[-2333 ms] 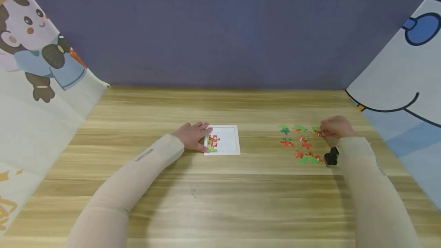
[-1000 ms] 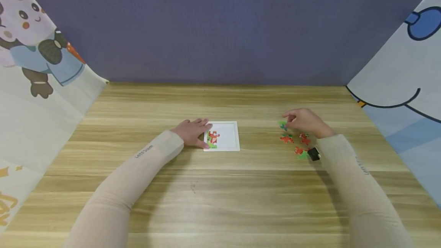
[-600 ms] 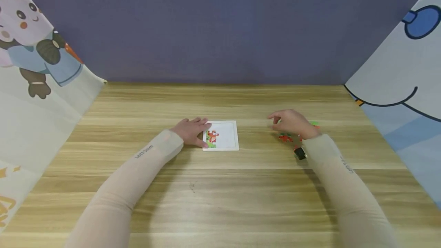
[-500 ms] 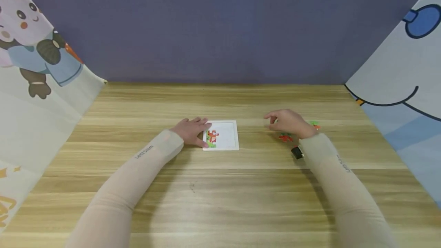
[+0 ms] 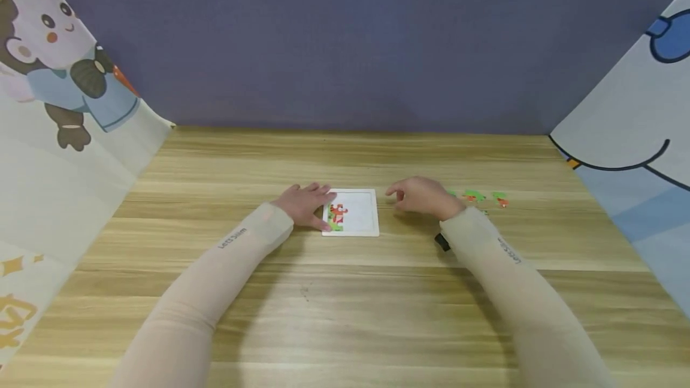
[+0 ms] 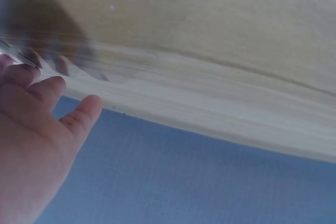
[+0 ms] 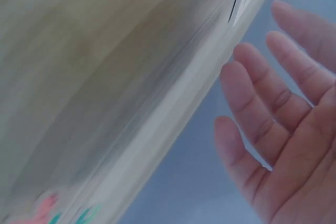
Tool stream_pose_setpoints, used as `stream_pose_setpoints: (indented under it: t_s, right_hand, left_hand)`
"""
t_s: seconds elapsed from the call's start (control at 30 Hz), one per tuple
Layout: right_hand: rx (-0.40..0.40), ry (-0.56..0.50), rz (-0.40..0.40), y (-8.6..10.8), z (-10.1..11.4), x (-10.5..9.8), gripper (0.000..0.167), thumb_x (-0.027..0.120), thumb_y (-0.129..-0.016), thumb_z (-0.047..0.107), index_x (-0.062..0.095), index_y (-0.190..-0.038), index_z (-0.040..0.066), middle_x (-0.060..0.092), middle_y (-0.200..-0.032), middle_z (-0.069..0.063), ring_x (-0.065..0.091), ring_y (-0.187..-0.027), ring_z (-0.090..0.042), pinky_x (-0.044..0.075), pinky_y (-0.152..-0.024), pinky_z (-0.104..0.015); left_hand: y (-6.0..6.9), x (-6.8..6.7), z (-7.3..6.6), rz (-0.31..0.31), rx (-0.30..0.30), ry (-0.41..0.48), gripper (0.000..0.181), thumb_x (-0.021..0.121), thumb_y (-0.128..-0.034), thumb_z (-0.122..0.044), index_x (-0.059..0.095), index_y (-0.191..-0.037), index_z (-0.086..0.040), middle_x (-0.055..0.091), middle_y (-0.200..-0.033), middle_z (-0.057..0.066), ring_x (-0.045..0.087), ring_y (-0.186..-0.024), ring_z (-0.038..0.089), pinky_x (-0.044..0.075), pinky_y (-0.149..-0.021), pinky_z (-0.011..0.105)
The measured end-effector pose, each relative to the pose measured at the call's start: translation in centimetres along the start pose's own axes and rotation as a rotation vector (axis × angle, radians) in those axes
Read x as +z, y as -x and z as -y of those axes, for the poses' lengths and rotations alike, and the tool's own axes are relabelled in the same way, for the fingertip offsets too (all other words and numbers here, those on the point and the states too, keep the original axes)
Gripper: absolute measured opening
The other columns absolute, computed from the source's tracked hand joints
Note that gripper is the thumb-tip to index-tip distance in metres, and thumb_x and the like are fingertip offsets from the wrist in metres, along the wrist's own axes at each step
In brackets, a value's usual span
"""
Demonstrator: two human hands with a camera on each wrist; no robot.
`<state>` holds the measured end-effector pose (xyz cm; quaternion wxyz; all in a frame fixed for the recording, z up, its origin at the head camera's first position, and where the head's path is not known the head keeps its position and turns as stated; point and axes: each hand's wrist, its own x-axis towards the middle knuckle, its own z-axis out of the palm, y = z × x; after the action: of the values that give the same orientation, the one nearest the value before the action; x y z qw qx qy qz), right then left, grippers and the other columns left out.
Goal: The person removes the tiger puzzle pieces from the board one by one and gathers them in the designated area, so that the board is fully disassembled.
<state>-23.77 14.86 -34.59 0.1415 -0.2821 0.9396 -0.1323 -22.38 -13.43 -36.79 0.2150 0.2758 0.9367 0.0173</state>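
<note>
My left hand (image 5: pixel 304 203) rests with spread fingers on the left edge of a white square puzzle tray (image 5: pixel 362 232). Jigsaw pieces (image 5: pixel 336 213) in green and orange fill part of the tray's left side, partly covered by the fingers. Right of the tray, apart from it, is my right hand (image 5: pixel 420 195), its fingers loosely bent. In the right wrist view, the right hand's fingers (image 7: pixel 262 95) stand apart and I see nothing between them. Several loose jigsaw pieces (image 5: pixel 474 196) lie on the table beyond that wrist; the sleeve hides others.
The wooden table (image 5: pixel 334 316) meets a dark blue panel (image 5: pixel 345 47) at the back. Cartoon-printed panels stand at the left (image 5: pixel 81 76) and right (image 5: pixel 636 136). A small black block (image 5: pixel 442 242), apparently the wrist camera, hangs under the right wrist.
The right hand has moved left from the loose pieces toward the tray. The top row of pieces shows again behind it. My left hand stays on the tray edge.
</note>
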Motion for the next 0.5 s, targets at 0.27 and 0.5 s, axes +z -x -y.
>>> stream_pose_setpoints:
  t_s: [0.27,0.5]
  right_hand:
    - [-0.032,-0.011,0.026,-1.9,2.2,0.5,0.034,0.069,-0.086,0.015,0.068,-0.119,0.009,0.063,-0.081,0.002,0.047,-0.061,-0.011,0.04,-0.058,-0.028]
    - [-0.05,0.022,0.049,-3.0,3.8,1.0,0.034,0.07,-0.086,0.017,0.068,-0.119,0.01,0.062,-0.081,0.001,0.048,-0.063,-0.011,0.042,-0.059,-0.027]
  left_hand:
    - [-0.4,0.2,0.1,-0.014,0.002,-0.007,0.089,0.06,-0.0847,-0.058,0.022,-0.154,-0.017,0.009,-0.159,0.006,0.009,-0.145,0.029,0.011,-0.113,0.056]
    - [-0.7,0.3,0.1,-0.021,-0.01,-0.025,0.089,0.061,-0.0842,-0.058,0.023,-0.154,-0.017,0.011,-0.159,0.006,0.012,-0.145,0.03,0.012,-0.113,0.055]
